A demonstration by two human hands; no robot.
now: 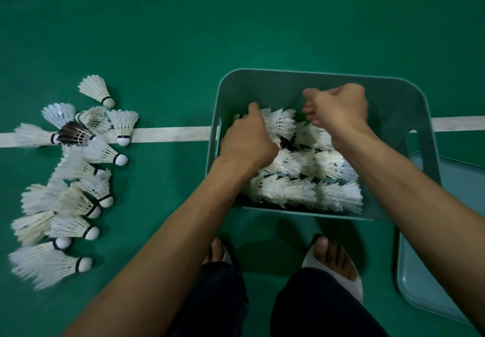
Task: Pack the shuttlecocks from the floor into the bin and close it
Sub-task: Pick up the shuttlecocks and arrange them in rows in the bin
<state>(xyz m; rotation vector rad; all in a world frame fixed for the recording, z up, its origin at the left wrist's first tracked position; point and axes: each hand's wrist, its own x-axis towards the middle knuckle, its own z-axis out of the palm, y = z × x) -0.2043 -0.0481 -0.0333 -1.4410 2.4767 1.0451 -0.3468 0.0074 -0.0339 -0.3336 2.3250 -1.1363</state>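
Note:
A teal plastic bin (288,73) stands open on the green floor, and rows of white shuttlecocks (301,189) lie on their sides inside it. My left hand (246,142) is inside the bin at its left side, closed on a white shuttlecock (279,123) at the back row. My right hand (339,109) hovers over the back of the bin with its fingers curled and nothing visible in them. Several more white shuttlecocks (78,195) lie in a loose pile on the floor to the left, one of them dark-feathered (74,134).
The bin's pale teal lid (420,271) lies flat on the floor at the right, partly under the bin. A white court line (170,134) runs across the floor behind the pile. My feet in white slippers (338,266) stand just in front of the bin.

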